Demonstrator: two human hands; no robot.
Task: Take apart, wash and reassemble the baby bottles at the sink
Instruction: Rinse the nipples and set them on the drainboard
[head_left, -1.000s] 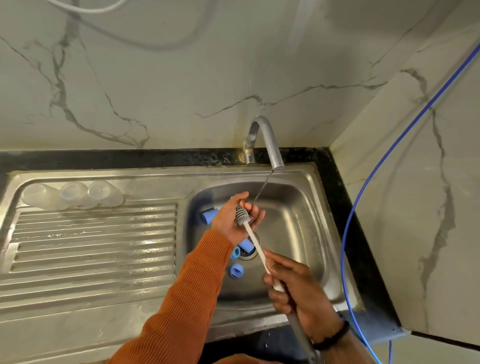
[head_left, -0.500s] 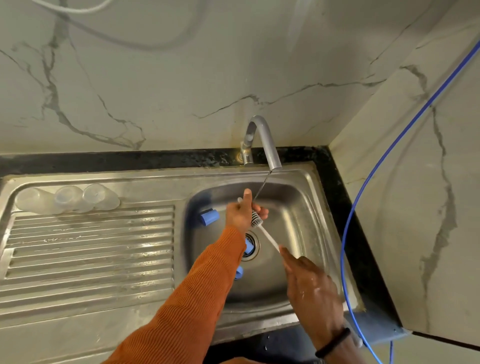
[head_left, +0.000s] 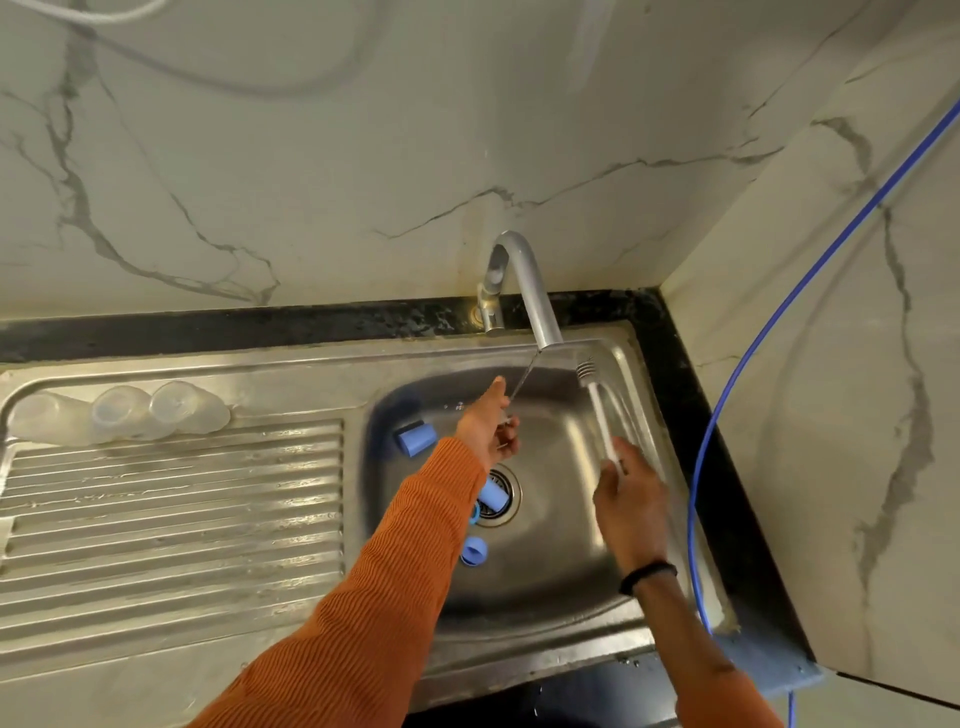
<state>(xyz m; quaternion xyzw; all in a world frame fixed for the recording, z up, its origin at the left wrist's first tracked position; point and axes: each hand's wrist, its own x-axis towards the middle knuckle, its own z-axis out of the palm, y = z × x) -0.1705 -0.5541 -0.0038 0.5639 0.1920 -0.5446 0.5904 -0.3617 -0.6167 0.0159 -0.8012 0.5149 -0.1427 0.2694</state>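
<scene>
Over the steel sink basin (head_left: 566, 587) my left hand (head_left: 485, 428) is under the thin water stream (head_left: 523, 382). Its fingers curl round a small clear bottle part that I can barely make out. My right hand (head_left: 631, 501) grips the white handle of the bottle brush (head_left: 597, 410), whose bristled head points up at the sink's back right rim. Three clear bottle bodies (head_left: 122, 413) lie side by side at the back of the drainboard. Blue caps and collars lie in the basin: one at the left wall (head_left: 415, 438), one on the drain (head_left: 493, 493), one nearer me (head_left: 474, 551).
The curved faucet (head_left: 524, 280) runs at the back of the basin. A ribbed drainboard (head_left: 171, 519) fills the left. A blue hose (head_left: 727, 415) hangs along the right wall and over the black counter edge (head_left: 691, 415). Marble walls close in the back and right.
The brush has come out of the part in my left hand and swung right, head now up near the rim. My left hand stays under the stream with the clear part.
</scene>
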